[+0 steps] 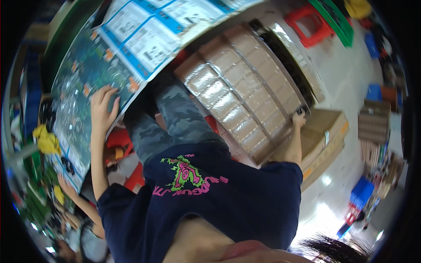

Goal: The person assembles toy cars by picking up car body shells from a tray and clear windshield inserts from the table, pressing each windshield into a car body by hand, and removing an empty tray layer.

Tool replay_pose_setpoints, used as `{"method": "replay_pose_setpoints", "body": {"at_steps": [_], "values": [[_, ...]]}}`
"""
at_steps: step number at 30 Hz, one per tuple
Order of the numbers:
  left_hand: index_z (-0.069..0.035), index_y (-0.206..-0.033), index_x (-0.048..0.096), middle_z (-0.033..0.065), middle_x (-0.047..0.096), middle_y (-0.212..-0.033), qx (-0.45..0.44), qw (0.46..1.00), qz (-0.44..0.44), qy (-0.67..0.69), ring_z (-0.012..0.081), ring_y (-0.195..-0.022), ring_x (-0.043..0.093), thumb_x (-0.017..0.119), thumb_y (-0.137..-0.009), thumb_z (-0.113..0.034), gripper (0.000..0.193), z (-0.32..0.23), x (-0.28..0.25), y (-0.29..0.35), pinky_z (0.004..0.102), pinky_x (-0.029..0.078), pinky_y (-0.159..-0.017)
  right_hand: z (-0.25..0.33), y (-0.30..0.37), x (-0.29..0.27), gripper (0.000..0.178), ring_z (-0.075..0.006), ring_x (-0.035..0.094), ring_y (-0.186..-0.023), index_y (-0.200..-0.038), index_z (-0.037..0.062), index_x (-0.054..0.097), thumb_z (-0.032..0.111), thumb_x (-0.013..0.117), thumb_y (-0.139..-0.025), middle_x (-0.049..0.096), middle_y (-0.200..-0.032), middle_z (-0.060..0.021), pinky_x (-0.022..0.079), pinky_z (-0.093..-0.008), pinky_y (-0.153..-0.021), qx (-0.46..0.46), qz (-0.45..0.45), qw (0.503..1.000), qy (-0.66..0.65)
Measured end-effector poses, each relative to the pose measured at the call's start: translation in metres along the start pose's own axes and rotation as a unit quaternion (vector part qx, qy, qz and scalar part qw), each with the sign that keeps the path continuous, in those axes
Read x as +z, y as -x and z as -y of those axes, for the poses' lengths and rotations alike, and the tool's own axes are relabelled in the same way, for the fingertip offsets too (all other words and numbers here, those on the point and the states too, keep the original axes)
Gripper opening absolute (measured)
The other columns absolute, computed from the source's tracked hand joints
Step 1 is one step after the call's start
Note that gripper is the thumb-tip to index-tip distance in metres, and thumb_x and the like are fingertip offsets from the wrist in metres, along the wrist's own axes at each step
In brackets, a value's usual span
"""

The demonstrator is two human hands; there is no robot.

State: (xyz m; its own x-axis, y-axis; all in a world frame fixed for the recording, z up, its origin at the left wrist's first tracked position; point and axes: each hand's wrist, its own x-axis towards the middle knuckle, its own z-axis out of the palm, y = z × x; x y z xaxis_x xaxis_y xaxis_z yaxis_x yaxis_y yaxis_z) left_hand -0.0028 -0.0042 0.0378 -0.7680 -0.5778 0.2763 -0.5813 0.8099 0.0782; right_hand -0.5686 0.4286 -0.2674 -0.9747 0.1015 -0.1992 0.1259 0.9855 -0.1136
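The camouflage trousers in the middle of the frame mark a seated pose, with the arms spread wide. The left hand, left of centre, rests on the glossy fish-patterned table cover, its fingers slightly apart and the thumb held off, gripping nothing. Keeping it flat there should steady the body while the other arm reaches sideways.

Right of centre, the right hand is at the rim of an open carton, its fingers seemingly clamped on a small black part; what the part is cannot be told. Brown packs under shiny film fill the carton in rows. A good move here would keep the pinch light but sure, clear the rim without scraping, and avoid snagging the film. The forearm lies over a cardboard box, so the elbow is best kept from pressing on it.

Farther off, a co-worker's hand shows at the lower left, and a red plastic stool stands at the upper right.
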Motion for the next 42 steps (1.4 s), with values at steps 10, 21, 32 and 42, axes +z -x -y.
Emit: {"method": "replay_pose_setpoints", "body": {"at_steps": [10,21,32,42], "values": [[-0.003,-0.086,0.054,0.0101,0.054,-0.082,-0.1,0.991,-0.083,0.015,0.0247,-0.074,0.051,0.057,-0.074,-0.005,0.013,0.0,-0.004,0.012,0.0324,0.037,-0.065,-0.004,-0.009,0.009,0.059,-0.0437,0.045,-0.104,-0.12,0.0063,0.033,0.037,0.056,-0.076,0.044,-0.111,-0.0309,0.04,-0.0486,-0.087,0.045,-0.025,0.997,0.059],[-0.004,-0.101,0.051,0.011,0.051,-0.107,-0.005,0.995,-0.07,0.064,0.0287,-0.102,0.047,0.058,-0.075,-0.013,0.028,0.002,0.017,-0.004,0.036,0.036,-0.084,0.011,0.02,-0.009,0.067,-0.0422,0.047,-0.101,-0.109,-0.0103,0.033,0.034,0.067,-0.071,0.045,-0.108,-0.0297,0.043,-0.0457,-0.083,0.069,-0.13,0.989,0.017],[-0.004,-0.089,0.055,0.009,0.055,-0.096,0.067,0.991,-0.095,0.068,0.0256,-0.093,0.052,0.058,-0.07,-0.009,0.02,-0.025,0.037,0.036,0.0359,0.04,-0.079,0.134,0.152,-0.117,0.072,-0.0229,0.05,-0.086,-0.11,-0.005,0.028,0.021,0.078,-0.065,0.046,-0.1,-0.0189,0.044,-0.0325,-0.074,-0.385,-0.122,0.817,-0.411],[-0.013,-0.086,0.063,-0.0047,0.048,-0.067,-0.032,0.956,-0.251,0.146,0.0133,-0.066,0.049,0.068,-0.055,-0.006,0.032,-0.101,-0.008,0.075,0.0322,0.033,-0.072,0.229,0.426,-0.175,0.077,-0.0258,0.052,-0.099,-0.113,0.0,0.038,0.019,0.083,-0.054,0.051,-0.105,-0.0149,0.042,-0.0351,-0.087,-0.669,0.191,0.56,-0.449]]}}
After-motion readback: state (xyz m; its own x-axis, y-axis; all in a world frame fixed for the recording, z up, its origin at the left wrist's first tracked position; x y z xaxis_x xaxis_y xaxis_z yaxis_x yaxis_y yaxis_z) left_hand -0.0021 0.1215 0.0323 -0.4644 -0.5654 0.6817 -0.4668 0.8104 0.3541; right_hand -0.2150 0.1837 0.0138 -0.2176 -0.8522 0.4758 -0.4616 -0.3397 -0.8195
